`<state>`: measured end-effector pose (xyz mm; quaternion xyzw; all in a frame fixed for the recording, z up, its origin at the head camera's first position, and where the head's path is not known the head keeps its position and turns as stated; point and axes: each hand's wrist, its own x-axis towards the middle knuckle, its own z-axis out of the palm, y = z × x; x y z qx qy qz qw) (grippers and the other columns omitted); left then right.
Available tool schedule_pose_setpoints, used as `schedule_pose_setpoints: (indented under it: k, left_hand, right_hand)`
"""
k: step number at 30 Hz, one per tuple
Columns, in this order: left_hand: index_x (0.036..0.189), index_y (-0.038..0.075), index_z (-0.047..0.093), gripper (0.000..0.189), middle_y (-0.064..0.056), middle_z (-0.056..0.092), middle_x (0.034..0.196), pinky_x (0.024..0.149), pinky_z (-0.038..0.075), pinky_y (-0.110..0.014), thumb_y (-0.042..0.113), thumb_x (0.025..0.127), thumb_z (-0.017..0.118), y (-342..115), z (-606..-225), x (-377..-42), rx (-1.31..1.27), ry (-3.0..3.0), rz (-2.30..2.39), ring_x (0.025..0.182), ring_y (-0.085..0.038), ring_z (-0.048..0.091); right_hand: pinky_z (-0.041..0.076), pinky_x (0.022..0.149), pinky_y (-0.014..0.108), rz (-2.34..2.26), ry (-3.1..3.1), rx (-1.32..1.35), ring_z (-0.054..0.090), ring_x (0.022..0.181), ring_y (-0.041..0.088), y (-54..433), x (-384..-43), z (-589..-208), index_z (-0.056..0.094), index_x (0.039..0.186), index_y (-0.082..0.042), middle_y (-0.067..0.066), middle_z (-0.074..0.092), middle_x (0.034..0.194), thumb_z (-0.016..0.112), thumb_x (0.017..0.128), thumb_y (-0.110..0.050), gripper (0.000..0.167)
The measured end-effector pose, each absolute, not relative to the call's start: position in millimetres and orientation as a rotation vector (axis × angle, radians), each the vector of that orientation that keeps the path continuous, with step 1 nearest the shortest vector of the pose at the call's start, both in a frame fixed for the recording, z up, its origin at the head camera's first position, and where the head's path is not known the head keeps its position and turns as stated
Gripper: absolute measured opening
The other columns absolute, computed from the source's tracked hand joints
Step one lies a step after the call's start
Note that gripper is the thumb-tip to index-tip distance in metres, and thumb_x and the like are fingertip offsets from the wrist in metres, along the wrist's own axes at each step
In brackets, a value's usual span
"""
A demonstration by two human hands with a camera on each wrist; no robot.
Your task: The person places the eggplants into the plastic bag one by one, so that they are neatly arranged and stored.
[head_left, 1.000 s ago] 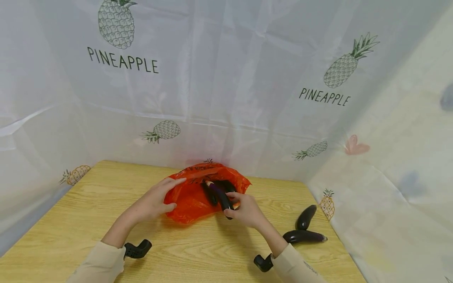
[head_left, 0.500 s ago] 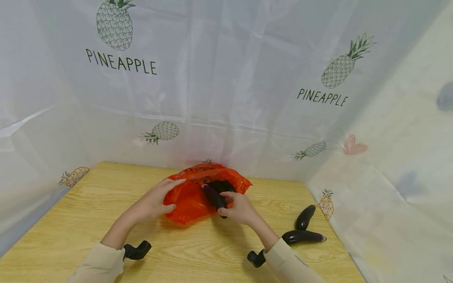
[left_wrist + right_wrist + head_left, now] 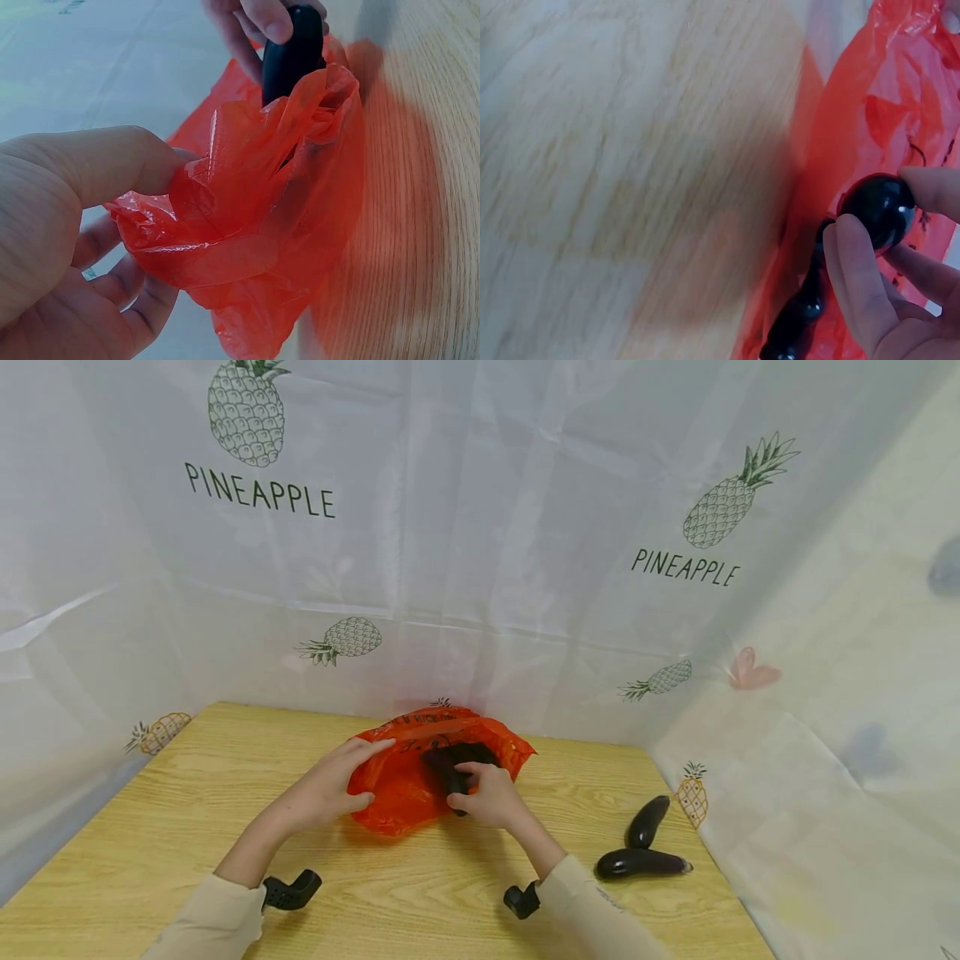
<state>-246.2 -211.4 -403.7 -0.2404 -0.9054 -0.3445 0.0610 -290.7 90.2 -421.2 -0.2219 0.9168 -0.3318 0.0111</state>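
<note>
A thin red plastic bag [image 3: 401, 793] lies on its side with its mouth toward me, its upper edge printed in dark letters. My left hand [image 3: 322, 789] holds the bag's left rim, thumb and fingers on either side of the plastic in the left wrist view. With thumb and fingers, my right hand [image 3: 491, 797] grips a glossy dark eggplant [image 3: 881, 210] by its rounded end. The eggplant's other end points into the bag and is hidden in the left wrist view. Further eggplants [image 3: 795, 326] lie inside the bag, beside the held one.
Two eggplants lie on the right of the wooden table [image 3: 390, 902], one angled back [image 3: 648, 821], the other crosswise [image 3: 643, 863]. A pineapple-print curtain [image 3: 480, 568] hangs right behind the table. A black wrist mount [image 3: 292, 890] sticks out at the left sleeve.
My right hand has moved left and deeper into the bag's mouth, and the eggplant in it has gone further in. The left hand has kept its place on the rim.
</note>
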Motion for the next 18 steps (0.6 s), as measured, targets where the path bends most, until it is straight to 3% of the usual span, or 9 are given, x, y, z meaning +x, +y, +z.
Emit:
schedule_pose_setpoints:
  k: [5, 9, 13, 18]
  left_hand:
    - [0.161, 0.013, 0.046, 0.078, -0.014, 0.054, 0.148, 0.102, 0.055, -0.056, 0.005, 0.092, 0.081, -212, -403, -246, -0.73, -2.742, -1.042, 0.131, -0.037, 0.056]
    - [0.162, 0.014, 0.045, 0.079, -0.014, 0.053, 0.148, 0.102, 0.055, -0.056, 0.005, 0.092, 0.08, -212, -404, -246, -0.728, -2.744, -1.043, 0.131, -0.037, 0.056]
    - [0.162, 0.014, 0.044, 0.079, -0.013, 0.052, 0.149, 0.101, 0.056, -0.055, 0.005, 0.092, 0.08, -212, -406, -246, -0.723, -2.753, -1.049, 0.132, -0.037, 0.056]
    - [0.162, 0.014, 0.044, 0.08, -0.013, 0.052, 0.149, 0.101, 0.056, -0.056, 0.004, 0.092, 0.08, -212, -407, -247, -0.718, -2.758, -1.051, 0.132, -0.038, 0.055]
  right_hand:
    - [0.06, 0.081, 0.039, -1.046, 2.883, -0.667, 0.072, 0.092, 0.022, 82, -293, -428, 0.067, 0.141, -0.005, 0.011, 0.078, 0.104, 0.083, 0.09, -0.024, 0.058]
    - [0.055, 0.07, 0.032, -1.061, 2.887, -0.641, 0.065, 0.075, 0.012, 76, -294, -434, 0.067, 0.142, -0.002, 0.003, 0.075, 0.09, 0.083, 0.089, -0.023, 0.059]
    - [0.041, 0.055, 0.026, -1.11, 2.869, -0.599, 0.048, 0.055, 0.007, 71, -293, -439, 0.066, 0.143, -0.002, -0.005, 0.06, 0.066, 0.082, 0.089, -0.022, 0.06]
    - [0.033, 0.05, 0.025, -1.116, 2.892, -0.582, 0.041, 0.05, 0.008, 66, -292, -443, 0.066, 0.142, -0.003, -0.007, 0.046, 0.056, 0.082, 0.089, -0.022, 0.058]
